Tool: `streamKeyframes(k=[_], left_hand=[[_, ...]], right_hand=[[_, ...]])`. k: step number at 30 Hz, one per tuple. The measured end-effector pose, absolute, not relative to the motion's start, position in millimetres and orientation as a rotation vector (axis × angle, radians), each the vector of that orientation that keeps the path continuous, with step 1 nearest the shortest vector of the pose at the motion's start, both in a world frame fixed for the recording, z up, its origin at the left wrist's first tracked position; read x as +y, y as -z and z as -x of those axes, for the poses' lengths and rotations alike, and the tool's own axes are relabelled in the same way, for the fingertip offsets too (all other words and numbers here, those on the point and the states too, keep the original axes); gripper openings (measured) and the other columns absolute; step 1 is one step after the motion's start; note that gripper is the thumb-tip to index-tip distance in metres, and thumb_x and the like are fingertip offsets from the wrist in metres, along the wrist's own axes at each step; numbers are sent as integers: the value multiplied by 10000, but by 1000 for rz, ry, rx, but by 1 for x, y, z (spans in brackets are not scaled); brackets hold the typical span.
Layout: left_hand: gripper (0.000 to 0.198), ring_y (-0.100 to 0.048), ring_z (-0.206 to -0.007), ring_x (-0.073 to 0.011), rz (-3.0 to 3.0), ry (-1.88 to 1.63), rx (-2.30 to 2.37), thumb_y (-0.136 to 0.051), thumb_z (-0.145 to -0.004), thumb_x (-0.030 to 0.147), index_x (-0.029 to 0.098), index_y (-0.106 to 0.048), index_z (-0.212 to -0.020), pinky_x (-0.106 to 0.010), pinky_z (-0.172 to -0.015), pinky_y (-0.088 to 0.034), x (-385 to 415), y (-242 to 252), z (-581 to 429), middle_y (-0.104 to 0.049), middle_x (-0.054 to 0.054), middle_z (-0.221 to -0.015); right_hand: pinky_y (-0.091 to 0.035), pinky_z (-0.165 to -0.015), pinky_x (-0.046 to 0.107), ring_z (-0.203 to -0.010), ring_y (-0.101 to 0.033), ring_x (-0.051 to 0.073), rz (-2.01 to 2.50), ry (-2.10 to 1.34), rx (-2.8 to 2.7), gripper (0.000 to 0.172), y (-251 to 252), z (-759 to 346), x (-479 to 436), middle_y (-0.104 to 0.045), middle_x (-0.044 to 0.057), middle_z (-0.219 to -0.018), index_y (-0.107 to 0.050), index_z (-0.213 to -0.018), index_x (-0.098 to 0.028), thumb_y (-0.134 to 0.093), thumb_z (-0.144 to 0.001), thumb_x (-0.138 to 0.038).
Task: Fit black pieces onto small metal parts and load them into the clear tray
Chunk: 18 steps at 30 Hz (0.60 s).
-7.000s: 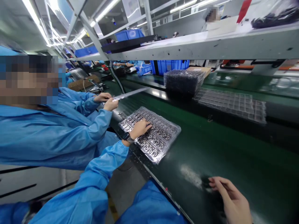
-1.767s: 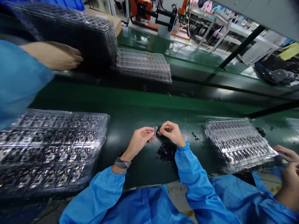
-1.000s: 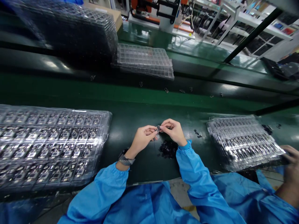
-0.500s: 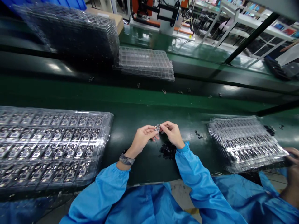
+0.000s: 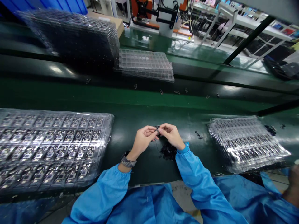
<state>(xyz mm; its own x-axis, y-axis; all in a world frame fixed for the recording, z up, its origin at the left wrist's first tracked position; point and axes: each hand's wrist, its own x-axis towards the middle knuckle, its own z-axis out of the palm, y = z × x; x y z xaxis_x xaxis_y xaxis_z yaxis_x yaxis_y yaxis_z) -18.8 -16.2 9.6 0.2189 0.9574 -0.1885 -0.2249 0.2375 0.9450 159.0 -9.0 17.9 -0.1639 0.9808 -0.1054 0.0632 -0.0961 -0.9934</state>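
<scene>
My left hand (image 5: 143,141) and my right hand (image 5: 171,135) meet above the dark green conveyor belt (image 5: 130,99), their fingertips pinching a small dark metal part (image 5: 157,128). Below my hands lies a loose heap of small black parts (image 5: 167,151). A woven band (image 5: 128,161) circles my left wrist. To my left, a clear plastic tray (image 5: 107,124) holds rows of small metallic parts. Another clear tray (image 5: 253,119), stacked and filled with similar parts, lies to my right.
A tall stack of clear trays (image 5: 77,40) and a lower stack (image 5: 146,63) stand across the belt. Small dark parts dot the belt. A co-worker's hand (image 5: 293,183) is at the right edge. An orange-and-white machine (image 5: 158,18) stands beyond.
The co-worker's hand has dropped lower at the right edge, away from the right tray. My hands still pinch the small part, and the view has shifted slightly.
</scene>
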Motion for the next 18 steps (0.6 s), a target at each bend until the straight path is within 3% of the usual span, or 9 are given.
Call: streamKeyframes(k=[8,14,18], left_hand=[[261,-729,-649,-178,-1164,-1035,1050,-778,-822,374,159,-691,-944,-283,-663,-580,-22,-9,17,-753,-47,-766],[303,-711,-639,-167,-1119,-1001,1020,-808,-785,389,154,-701,-943,-275,-642,-570,-18,-11,17,-740,-42,-770],[349,-665,-592,-155,-1019,-1000,1015,-839,-748,426,158,-710,-930,-263,-577,-525,-24,-28,22,-714,-39,-713]], right_hand=[[-505,-668,294,-661,-608,151,1241,-1344,-1363,406,-17,-159,-9,-659,1,-730,-667,-818,-204,-789,-813,-591],[-513,-639,286,-630,-602,152,1266,-1300,-1365,461,-22,-158,-7,-645,-2,-659,-662,-783,-202,-722,-852,-654],[-535,-640,304,-641,-634,170,1231,-1284,-1314,504,-30,-160,-9,-693,21,-709,-693,-912,-208,-644,-884,-709]])
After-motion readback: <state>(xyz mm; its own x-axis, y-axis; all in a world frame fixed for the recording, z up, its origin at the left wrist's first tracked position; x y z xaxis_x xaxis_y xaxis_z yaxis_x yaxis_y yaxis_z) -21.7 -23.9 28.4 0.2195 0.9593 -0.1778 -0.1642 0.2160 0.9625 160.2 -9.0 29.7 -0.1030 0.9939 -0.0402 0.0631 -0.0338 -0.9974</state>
